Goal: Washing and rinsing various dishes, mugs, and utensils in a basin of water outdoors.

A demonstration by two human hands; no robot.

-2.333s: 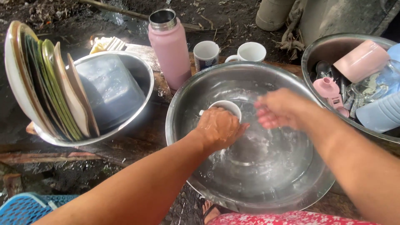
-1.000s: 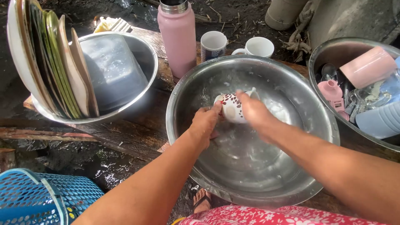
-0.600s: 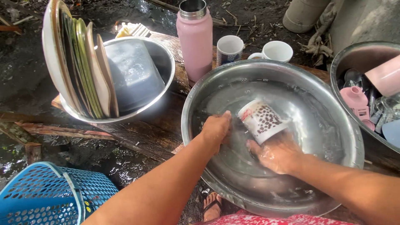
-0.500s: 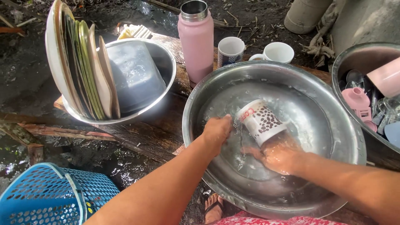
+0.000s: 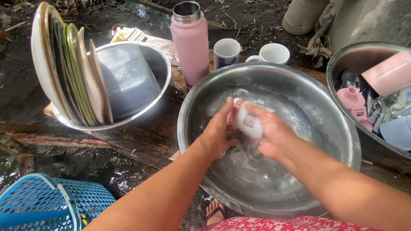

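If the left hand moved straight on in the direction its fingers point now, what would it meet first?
The left hand points up and a little right, away from the person. It already touches the mug, so that comes first. Past it, probably the far wall of the big steel basin, though depth is hard to judge.

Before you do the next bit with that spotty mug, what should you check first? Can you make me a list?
1. Both hands on the mug: ok, left hand and right hand hold it between them.
2. Mug over the basin, so a slip lands in water: ok.
3. Grip firm on the wet mug: cannot tell.
4. Mug rinsed clean: cannot tell, it is blurred.
5. Room on the bench beside the two cups: cannot tell.
6. Flask upright, clear of the elbows: ok.
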